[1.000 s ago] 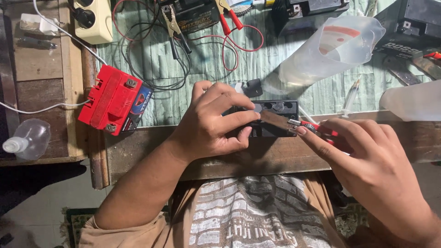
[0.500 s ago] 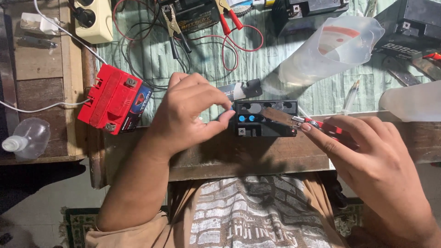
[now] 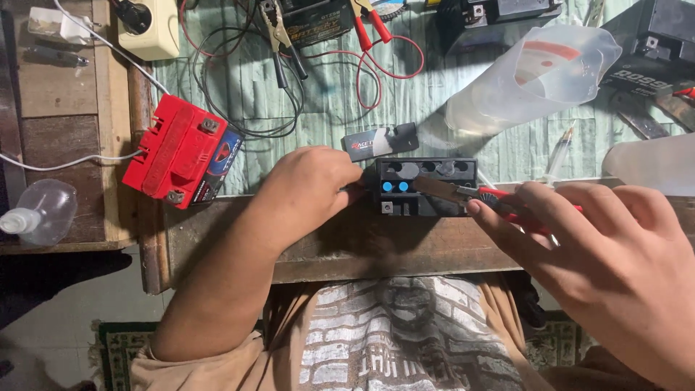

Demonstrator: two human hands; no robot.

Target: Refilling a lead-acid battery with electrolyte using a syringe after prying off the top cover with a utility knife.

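Two hands: both meet at one small black battery point(image 3: 426, 187) near the middle of the frame, at the front edge of the wooden bench point(image 3: 347, 242).
Battery look: a black rectangular block, top side up; a row of round cell openings runs along its far edge, two blue caps sit at its left, and a small square terminal shows at the near left corner.
Left hand point(image 3: 304, 192): comes in from the lower left, fingers curled loosely against the battery's left end, touching it; how firmly it grips I cannot tell.
Right hand point(image 3: 615, 261): fills the lower right of the frame, fingers closed around red-handled pliers point(image 3: 463, 192).
Pliers: the grey metal nose lies across the battery's top, its tip near the blue caps.
Cover strip point(image 3: 380, 141): a flat dark piece with a pale label, lying on the green cloth point(image 3: 326, 108) just above the battery.
Red battery point(image 3: 181, 153): left of centre, tilted, apart from the hands.
Clear jug point(image 3: 532, 76): upper right, lying on its side.
Clip leads point(image 3: 279, 32): black and red, top centre, wires looped over the cloth.
Syringe point(image 3: 559, 153): right of the battery, pointing up the frame.
Clear bottle point(image 3: 36, 213): far left edge.
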